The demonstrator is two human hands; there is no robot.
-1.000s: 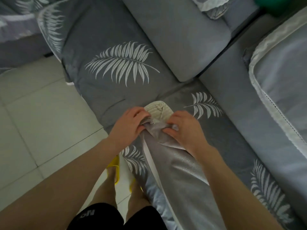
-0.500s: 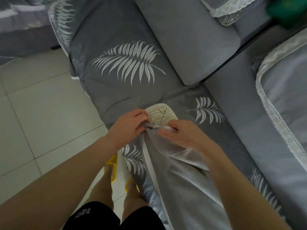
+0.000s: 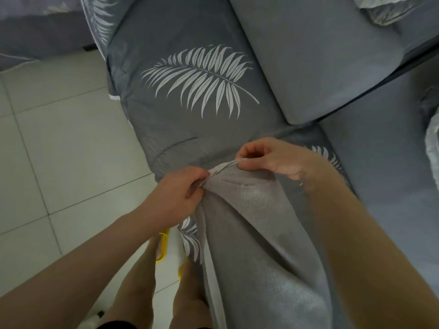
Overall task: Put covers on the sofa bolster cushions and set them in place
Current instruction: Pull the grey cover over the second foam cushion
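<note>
floor: pale tiled floor (image 3: 54,150) at 9 o'clock; yellow slippers (image 3: 164,243) on the person's feet at 6 o'clock, standing against the sofa edge.

left hand: left hand (image 3: 177,198) just left of centre, fingers clenched, pinching the left corner of the cover's open end.

bolster: long bolster in a plain grey woven fabric cover (image 3: 256,245) runs from centre down to 5 o'clock, lying on the dark grey sofa seat with white palm-leaf print (image 3: 197,91). Cover is on along the whole visible length; no bare insert shows.

opening: pale seam edge (image 3: 225,165) at the far end is stretched between the two hands. Zip or flap, can't tell.

right hand: right hand (image 3: 273,157) just right of centre, thumb and forefinger nipped on the right side of that same seam.

backrests: plain grey back cushion (image 3: 308,55) at 1 o'clock; lace-trimmed cushion (image 3: 384,10) in the top-right corner, another lace edge at 3 o'clock, mostly cut off.

progress: my read is that the cover is fully pulled over this bolster and the end closure is in hand.

left to do: finish closing the end, smooth the fabric, then set the bolster in place on the sofa. Whether other bolsters are pending isn't visible.
</note>
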